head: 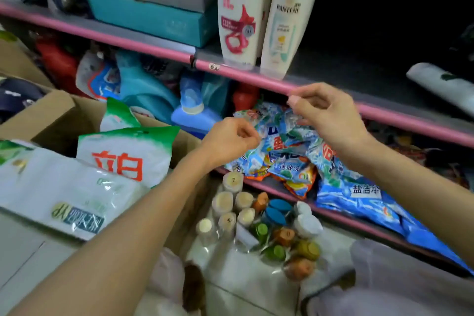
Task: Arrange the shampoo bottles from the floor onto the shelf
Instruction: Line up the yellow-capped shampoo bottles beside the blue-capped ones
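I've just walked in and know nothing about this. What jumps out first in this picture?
Two tall white shampoo bottles stand at the front edge of the pink-edged shelf, top centre. Below them, both hands hang empty with loosely curled fingers, the left hand and the right hand, over blue detergent packets on the lower shelf. Down on the floor sits a cluster of small bottles with coloured caps.

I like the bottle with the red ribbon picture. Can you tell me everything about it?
The ribbon bottle is a tall, creamy white bottle that looks like plastic, with blue writing near its top and a red ribbon design lower down. Its top is cut off by the picture. It stands tilted slightly on the pink-edged shelf, close beside a Pantene bottle on its right. Neither hand touches it.
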Available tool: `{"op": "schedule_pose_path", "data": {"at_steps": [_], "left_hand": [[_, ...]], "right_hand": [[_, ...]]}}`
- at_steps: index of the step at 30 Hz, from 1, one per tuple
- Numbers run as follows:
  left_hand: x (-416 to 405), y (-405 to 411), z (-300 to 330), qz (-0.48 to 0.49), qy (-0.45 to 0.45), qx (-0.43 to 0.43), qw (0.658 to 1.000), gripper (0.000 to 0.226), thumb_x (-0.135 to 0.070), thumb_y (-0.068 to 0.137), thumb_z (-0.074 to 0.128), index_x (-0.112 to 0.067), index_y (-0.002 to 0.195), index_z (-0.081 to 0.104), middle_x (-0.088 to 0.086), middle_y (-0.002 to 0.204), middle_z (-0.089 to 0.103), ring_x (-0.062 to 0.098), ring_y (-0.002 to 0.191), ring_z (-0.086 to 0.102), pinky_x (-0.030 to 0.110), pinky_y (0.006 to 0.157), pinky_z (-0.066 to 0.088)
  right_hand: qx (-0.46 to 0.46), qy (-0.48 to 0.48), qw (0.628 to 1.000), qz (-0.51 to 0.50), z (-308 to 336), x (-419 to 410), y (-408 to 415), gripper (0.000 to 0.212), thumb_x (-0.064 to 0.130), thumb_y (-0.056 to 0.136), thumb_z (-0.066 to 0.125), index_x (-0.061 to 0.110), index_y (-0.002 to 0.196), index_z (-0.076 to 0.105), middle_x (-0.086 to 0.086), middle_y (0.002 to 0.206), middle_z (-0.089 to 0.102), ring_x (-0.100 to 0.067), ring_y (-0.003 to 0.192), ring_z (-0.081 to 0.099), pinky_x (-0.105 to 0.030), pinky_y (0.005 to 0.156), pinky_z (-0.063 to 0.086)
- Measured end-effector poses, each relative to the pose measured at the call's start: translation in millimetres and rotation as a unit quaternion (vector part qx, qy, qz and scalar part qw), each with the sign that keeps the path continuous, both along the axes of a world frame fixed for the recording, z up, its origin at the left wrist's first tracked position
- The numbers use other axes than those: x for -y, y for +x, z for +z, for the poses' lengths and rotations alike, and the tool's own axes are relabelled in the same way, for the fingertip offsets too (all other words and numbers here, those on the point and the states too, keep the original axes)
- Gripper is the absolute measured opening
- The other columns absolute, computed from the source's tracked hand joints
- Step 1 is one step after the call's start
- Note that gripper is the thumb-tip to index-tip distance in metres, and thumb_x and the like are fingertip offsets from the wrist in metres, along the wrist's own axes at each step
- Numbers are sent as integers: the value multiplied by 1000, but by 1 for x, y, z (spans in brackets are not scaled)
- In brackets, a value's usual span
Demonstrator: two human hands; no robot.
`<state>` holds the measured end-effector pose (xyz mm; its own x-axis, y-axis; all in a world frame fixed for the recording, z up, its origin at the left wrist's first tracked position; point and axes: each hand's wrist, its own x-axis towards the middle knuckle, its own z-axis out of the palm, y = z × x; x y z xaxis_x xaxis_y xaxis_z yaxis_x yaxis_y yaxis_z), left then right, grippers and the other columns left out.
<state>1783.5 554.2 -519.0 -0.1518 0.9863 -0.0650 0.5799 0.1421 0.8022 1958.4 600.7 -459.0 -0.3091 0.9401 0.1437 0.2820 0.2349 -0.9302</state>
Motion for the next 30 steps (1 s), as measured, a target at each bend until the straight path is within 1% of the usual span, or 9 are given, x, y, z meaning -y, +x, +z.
{"op": "schedule_pose_path", "data": {"at_steps": [4,7,10,14,18,20,24,27,30], "left_hand": [[12,-7,-32,-75,-114,-85,987,6,-20,83,66,-17,85,71,-2,85,70,8,78,59,27,79,48],[21,-10,-66,-88,-184,-137,969,13,-17,85,63,-9,90,71,11,99,71,20,91,64,31,83,50],[32,-12,-101,-77,-259,-172,947,18,-25,84,64,-17,98,70,10,111,68,26,106,62,32,91,48],[58,-2,-151,-71,-337,-199,917,35,-32,84,63,-19,116,58,8,122,59,27,112,57,38,95,48],[83,14,-188,-70,-306,-252,915,40,-26,91,52,-21,130,43,7,127,51,29,112,55,42,91,47],[89,23,-201,-78,-279,-258,922,40,-19,93,48,-23,132,39,8,132,45,32,112,54,44,88,48],[88,34,-218,-50,-208,-331,919,54,-3,91,46,-22,139,29,10,128,40,29,107,53,40,76,49],[89,39,-225,-47,-169,-372,911,52,-7,90,52,-19,138,36,10,127,44,26,111,52,36,79,50],[90,42,-230,-37,-155,-386,908,57,-7,87,58,-21,138,37,9,126,46,24,111,53,33,81,51]], "right_hand": [[69,-71,995,24,-63,23,-8,8,14,89,65,10,96,66,-2,83,64,-13,78,59,-33,79,52],[144,-108,983,41,-116,30,-9,14,18,88,66,9,98,66,-6,94,69,-17,88,62,-32,84,51],[219,-127,965,69,-168,31,-8,15,22,88,66,13,100,66,0,90,68,-12,84,61,-30,81,51],[332,-123,928,120,-225,32,-6,26,22,89,62,19,114,63,-2,113,68,-16,102,63,-28,88,47],[412,-95,885,197,-263,40,-8,42,18,88,60,23,129,54,-3,132,55,-24,120,53,-37,98,45],[409,-77,885,208,-275,45,-9,46,14,87,60,24,132,53,0,135,49,-23,124,49,-37,101,43],[395,-45,898,185,-289,45,-14,50,13,87,62,27,133,49,4,132,43,-22,120,49,-39,95,47],[415,-41,888,192,-294,45,-18,54,15,87,64,29,135,44,3,133,35,-22,118,48,-42,90,51],[432,-43,882,184,-295,46,-20,46,12,86,64,25,127,46,0,134,29,-24,117,47,-42,87,53]]}}
